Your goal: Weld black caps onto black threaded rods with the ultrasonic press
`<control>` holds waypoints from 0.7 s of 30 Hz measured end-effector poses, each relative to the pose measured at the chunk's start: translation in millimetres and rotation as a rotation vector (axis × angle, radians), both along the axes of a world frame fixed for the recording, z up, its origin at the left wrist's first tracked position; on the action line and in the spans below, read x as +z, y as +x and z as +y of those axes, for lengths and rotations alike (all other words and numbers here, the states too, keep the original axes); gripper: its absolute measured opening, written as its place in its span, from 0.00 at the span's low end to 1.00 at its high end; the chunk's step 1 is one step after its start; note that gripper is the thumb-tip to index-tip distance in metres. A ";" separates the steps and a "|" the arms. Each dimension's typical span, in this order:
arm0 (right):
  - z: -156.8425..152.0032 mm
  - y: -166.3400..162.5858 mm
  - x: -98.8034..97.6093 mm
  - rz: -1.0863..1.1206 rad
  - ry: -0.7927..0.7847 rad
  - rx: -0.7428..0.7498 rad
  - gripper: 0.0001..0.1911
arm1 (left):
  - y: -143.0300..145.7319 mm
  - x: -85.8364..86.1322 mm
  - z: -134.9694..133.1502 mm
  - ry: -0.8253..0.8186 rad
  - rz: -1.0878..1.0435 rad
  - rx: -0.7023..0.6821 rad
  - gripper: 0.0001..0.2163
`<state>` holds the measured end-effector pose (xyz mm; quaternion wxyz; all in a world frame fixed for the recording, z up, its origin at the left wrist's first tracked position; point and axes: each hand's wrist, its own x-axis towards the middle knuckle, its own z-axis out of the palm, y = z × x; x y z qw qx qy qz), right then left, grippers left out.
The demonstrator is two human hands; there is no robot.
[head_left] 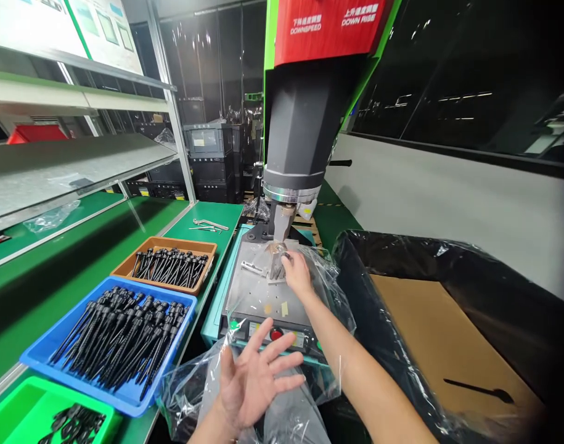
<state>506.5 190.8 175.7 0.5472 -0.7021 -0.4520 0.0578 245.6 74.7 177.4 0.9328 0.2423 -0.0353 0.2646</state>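
My right hand (pixel 299 271) reaches to the fixture (pixel 277 268) under the press head, with its fingers closed on a small black part (pixel 286 255). Most of that part is hidden, so its kind is unclear. Above it the metal horn (pixel 282 223) of the machine points down at the fixture. Nearer to me, my left hand (pixel 258 376) is palm up with fingers spread, holding nothing. It hovers in front of the machine's base, near the red button (pixel 276 334) and the green button (pixel 234 325).
On the left stand a blue tray (pixel 36 356) and a brown tray (pixel 118 269) of black rods with thick heads, plus a green bin (pixel 13 404) of small black pieces. Wrenches (pixel 211 224) lie behind. At right, a plastic-lined box (pixel 374 246) holds cardboard and one black rod (pixel 478 390).
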 end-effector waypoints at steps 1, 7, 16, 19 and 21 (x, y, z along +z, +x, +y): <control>-18.8 -8.0 -9.9 0.038 -0.018 0.018 0.24 | -0.8 -2.2 -0.4 -0.013 0.008 0.000 0.46; -186.3 -39.2 -84.8 0.555 -0.332 0.324 0.26 | -13.3 -53.3 0.3 -0.147 0.196 0.044 0.45; -327.5 -24.0 -19.5 0.531 -0.398 0.259 0.14 | -76.4 -197.5 -39.5 0.048 1.233 -0.064 0.20; -297.6 -31.2 1.8 0.338 -0.068 0.136 0.15 | -84.9 -177.3 -50.0 0.520 1.197 -0.304 0.16; -273.3 -37.8 8.2 0.192 0.046 0.141 0.13 | -78.8 -143.6 -51.3 0.844 1.127 -0.342 0.12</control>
